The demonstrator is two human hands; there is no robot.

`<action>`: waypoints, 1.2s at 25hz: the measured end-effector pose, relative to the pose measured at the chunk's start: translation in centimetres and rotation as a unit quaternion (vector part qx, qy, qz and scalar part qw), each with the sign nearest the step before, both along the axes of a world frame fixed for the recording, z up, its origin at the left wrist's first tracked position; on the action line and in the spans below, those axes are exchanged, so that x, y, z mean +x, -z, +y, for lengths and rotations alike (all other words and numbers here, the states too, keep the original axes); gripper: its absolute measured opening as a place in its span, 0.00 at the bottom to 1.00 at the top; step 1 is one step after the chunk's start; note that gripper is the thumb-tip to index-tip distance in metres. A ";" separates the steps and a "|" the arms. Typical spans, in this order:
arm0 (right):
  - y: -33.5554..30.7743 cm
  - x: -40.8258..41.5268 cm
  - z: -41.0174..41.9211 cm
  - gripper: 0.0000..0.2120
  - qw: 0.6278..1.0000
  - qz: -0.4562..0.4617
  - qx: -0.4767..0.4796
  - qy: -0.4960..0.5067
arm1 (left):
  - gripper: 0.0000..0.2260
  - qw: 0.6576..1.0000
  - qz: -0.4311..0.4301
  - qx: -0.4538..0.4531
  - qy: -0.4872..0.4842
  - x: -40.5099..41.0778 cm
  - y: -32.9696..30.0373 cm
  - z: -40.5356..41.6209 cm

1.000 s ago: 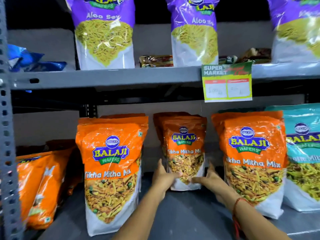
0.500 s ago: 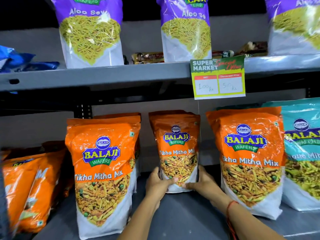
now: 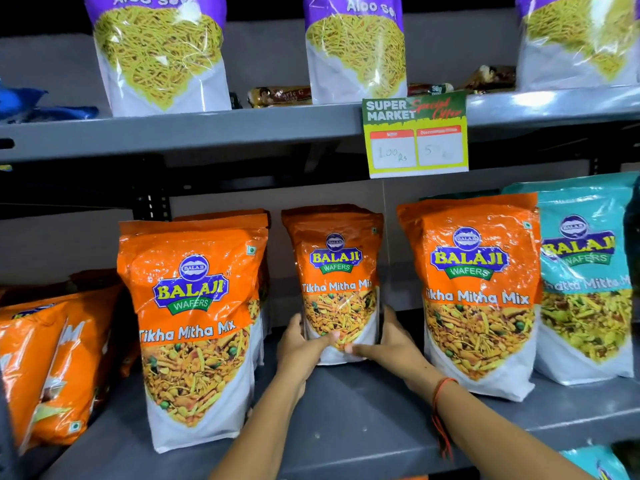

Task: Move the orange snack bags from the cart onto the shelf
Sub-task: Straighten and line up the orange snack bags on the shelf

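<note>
An orange Tikha Mitha Mix snack bag (image 3: 337,268) stands upright at the back middle of the grey shelf (image 3: 353,420). My left hand (image 3: 299,344) grips its lower left edge and my right hand (image 3: 393,341) grips its lower right edge, thumbs across the front. A larger-looking orange bag (image 3: 192,306) stands nearer on the left, with another behind it. A third orange bag (image 3: 474,282) stands on the right. Several orange bags (image 3: 52,368) lean at the far left. The cart is out of view.
Teal snack bags (image 3: 588,271) stand at the far right of the shelf. The upper shelf (image 3: 207,129) holds purple Aloo Sev bags (image 3: 159,53) and biscuit packs, with a price sign (image 3: 415,136) hanging from its edge. Another teal bag (image 3: 602,465) shows below.
Both hands have closed in on the middle orange bag's lower sides and now clasp it; the view has drifted to the right and slightly upward.
</note>
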State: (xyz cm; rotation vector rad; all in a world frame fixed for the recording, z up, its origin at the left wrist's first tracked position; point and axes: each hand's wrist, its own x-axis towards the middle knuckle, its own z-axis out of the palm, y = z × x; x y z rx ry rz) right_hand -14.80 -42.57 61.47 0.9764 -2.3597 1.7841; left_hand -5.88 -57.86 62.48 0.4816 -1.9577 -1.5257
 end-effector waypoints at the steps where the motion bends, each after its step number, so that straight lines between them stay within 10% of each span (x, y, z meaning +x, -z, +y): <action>1: -0.2 0.4 0.3 0.44 1.000 0.005 -0.023 0.003 | 0.32 1.000 0.014 -0.014 -0.008 0.3 -0.2 0.6; 6: -1.8 4.1 2.3 0.38 0.990 0.108 -0.074 0.059 | 0.32 0.983 0.127 -0.113 -0.075 1.7 -3.2 4.7; 12: -3.2 6.2 11.0 0.25 0.901 0.271 -0.240 0.239 | 0.24 0.972 0.205 -0.095 0.062 -0.4 -4.7 13.1; 20: 1.6 3.3 18.5 0.35 0.968 0.078 -0.033 0.238 | 0.37 0.993 0.027 -0.003 0.114 -3.2 -0.3 16.9; 30: 1.9 3.4 15.7 0.31 0.982 0.069 -0.078 0.157 | 0.33 0.996 0.053 -0.003 0.072 0.7 -0.4 15.6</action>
